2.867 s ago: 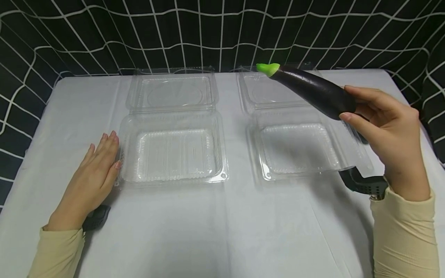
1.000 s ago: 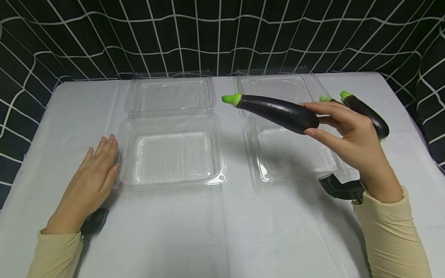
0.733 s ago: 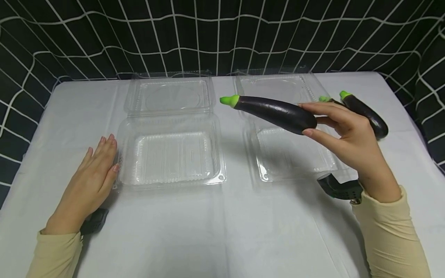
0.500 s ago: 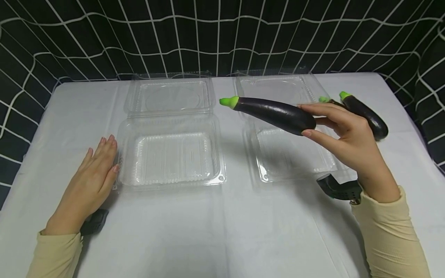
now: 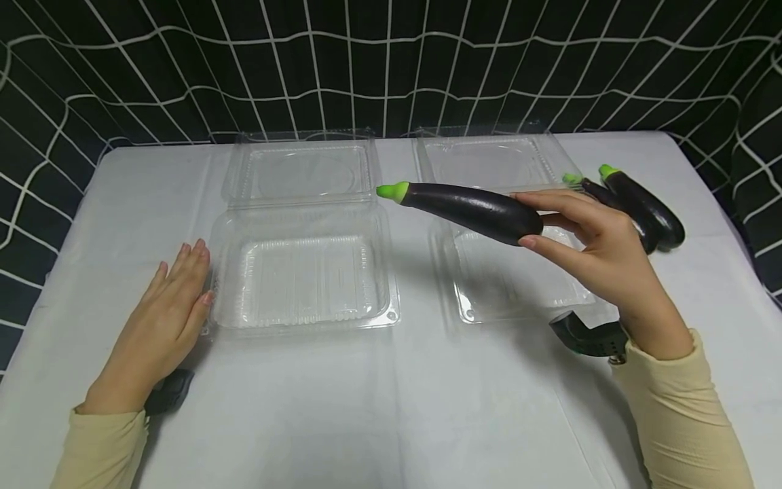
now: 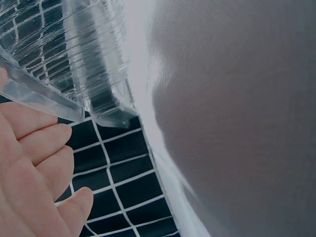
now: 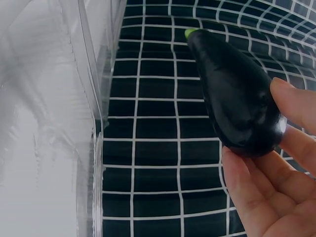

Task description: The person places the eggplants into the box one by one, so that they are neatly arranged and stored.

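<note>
Black, green-tipped eggplant in right fingers, clear container, possibly embossed

- White-covered table filling the middle and bottom of the head view, faint creases at lower centre and lower right
- Dark backdrop across the top, reaching down both side edges
- Wavy white grid over it, also at the right wrist view's centre
- Soft light, the cloth greyer at the left wrist view's right
</note>
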Tool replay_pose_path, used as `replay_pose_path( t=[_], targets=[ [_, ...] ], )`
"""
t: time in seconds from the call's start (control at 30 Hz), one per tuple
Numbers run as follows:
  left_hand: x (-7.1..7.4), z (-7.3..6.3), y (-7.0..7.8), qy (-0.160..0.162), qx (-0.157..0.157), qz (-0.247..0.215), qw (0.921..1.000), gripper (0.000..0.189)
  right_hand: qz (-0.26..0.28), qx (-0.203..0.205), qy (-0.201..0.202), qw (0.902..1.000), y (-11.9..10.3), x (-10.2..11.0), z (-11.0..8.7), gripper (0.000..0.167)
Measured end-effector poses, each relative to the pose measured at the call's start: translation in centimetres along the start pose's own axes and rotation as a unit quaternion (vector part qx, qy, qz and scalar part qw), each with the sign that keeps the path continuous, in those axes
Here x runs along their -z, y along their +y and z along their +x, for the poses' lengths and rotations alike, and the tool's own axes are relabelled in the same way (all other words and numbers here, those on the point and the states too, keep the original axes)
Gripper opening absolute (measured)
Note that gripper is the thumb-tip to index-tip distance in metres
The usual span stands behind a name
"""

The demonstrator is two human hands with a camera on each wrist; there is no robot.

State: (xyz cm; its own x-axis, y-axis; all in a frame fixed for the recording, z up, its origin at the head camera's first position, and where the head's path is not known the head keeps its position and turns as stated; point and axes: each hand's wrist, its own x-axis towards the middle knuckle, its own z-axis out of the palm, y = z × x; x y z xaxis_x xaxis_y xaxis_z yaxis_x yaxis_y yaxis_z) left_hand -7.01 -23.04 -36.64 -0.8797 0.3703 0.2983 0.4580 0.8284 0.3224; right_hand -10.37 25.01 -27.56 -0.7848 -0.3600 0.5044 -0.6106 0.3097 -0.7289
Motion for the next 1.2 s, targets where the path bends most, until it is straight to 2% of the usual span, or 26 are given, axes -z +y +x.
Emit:
replay_pose_path(
  t=[0.1,0.37,0.63,1.2],
  targets=[
    [0.0,0.0,0.1,-0.001,-0.001,-0.002,1.0000,0.053,0.010,0.008,-0.004,0.9999,-0.1,-0.3,0.2,0.041],
    [0.0,0.1,0.1,-0.003,0.001,-0.001,1.0000,0.053,-0.030,0.029,-0.018,0.9990,-0.5,-1.3,0.7,0.042],
    [0.0,0.1,0.2,-0.005,0.004,0.000,1.0000,0.054,-0.060,0.038,-0.032,0.9970,-0.7,-1.8,1.0,0.054],
    [0.1,0.1,0.1,-0.003,-0.002,-0.004,1.0000,0.053,-0.052,0.053,-0.057,0.9956,-1.3,-3.4,1.7,0.053]
  ],
)
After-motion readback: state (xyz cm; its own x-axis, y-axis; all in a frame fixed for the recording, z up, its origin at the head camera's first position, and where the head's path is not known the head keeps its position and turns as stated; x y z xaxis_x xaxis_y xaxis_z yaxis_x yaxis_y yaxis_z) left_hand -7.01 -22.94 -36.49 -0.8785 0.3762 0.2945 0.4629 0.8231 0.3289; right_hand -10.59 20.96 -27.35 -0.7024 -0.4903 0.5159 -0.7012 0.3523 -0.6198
